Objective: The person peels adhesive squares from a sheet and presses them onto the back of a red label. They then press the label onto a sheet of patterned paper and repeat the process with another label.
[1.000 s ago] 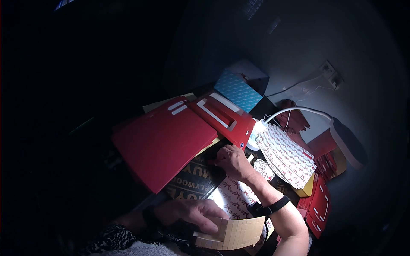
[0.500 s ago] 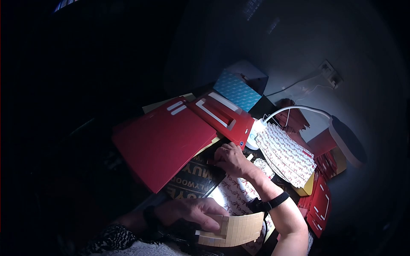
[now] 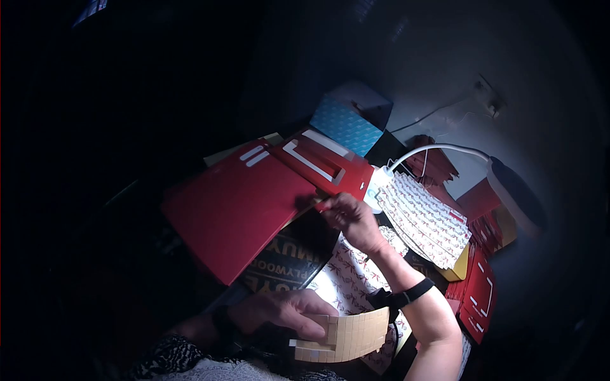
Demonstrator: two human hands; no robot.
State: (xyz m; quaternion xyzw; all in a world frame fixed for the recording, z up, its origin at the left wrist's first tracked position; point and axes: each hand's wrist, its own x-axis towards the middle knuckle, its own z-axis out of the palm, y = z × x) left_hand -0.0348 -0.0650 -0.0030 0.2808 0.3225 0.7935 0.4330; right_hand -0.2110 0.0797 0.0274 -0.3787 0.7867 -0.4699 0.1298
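My left hand grips a curved tan sheet of tape, marked off in a grid of small rectangles, with the thumb lying over its left end. My right hand is reaching out over the near corner of the red stacks, its fingers bent and pinched together. Whatever is between those fingertips is too small or hidden to name. Close by them lie the dark red card stack and a brighter red card piece with white strips and a cut-out shape. Patterned paper is under my right forearm.
A lit white desk lamp arches over fanned patterned sheets. Behind the red stacks is a blue patterned box. More red pieces lie at right. Dark printed plywood shows beneath. A wall socket holds cables.
My right hand has moved up and slightly away from me, from the plywood to the red stacks' corner. My left hand still holds the tan sheet. The view has shifted slightly.
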